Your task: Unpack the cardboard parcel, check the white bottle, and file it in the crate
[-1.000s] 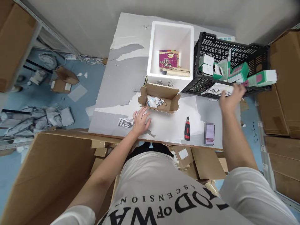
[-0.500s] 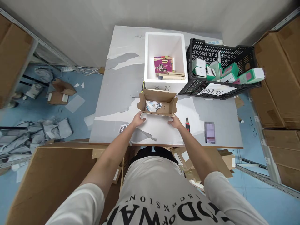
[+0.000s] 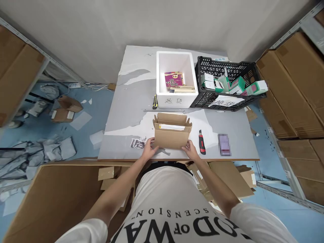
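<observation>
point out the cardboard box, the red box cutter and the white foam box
cardboard box [image 3: 171, 139], head view, on its near side wall
red box cutter [image 3: 201, 144], head view, on the red handle
white foam box [image 3: 174, 100], head view, on its front wall by the writing

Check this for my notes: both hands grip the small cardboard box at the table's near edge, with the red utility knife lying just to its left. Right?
Not quite. The head view shows the red utility knife lying just right of the small cardboard box, beside the right hand. Both it and the left hand do grip the box at the near edge of the table.
</observation>
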`<act>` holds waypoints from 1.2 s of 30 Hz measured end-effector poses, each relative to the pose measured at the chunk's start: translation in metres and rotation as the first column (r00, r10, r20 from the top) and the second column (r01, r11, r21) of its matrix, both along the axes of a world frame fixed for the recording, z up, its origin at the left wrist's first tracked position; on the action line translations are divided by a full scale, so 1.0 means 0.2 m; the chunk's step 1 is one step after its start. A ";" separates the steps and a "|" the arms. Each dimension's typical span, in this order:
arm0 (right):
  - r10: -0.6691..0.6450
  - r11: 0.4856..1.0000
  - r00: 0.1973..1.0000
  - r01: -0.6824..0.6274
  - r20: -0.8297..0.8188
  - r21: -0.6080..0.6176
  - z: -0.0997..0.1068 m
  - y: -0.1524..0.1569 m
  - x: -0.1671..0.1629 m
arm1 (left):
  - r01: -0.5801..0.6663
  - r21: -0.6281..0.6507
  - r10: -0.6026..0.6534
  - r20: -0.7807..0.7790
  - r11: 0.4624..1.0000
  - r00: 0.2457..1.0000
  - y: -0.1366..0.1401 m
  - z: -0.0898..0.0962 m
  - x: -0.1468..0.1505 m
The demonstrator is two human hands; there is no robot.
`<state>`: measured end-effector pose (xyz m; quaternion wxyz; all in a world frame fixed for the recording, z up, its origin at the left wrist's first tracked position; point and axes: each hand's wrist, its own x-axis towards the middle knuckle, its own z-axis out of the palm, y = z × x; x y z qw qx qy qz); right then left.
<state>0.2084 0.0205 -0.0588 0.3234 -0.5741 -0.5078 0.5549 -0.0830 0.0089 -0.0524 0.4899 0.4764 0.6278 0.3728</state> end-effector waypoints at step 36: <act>-0.135 0.983 0.841 0.046 0.524 0.180 0.44 -0.04 0.02 | -0.023 0.124 0.049 -0.206 0.992 0.977 -0.04 0.28 0.08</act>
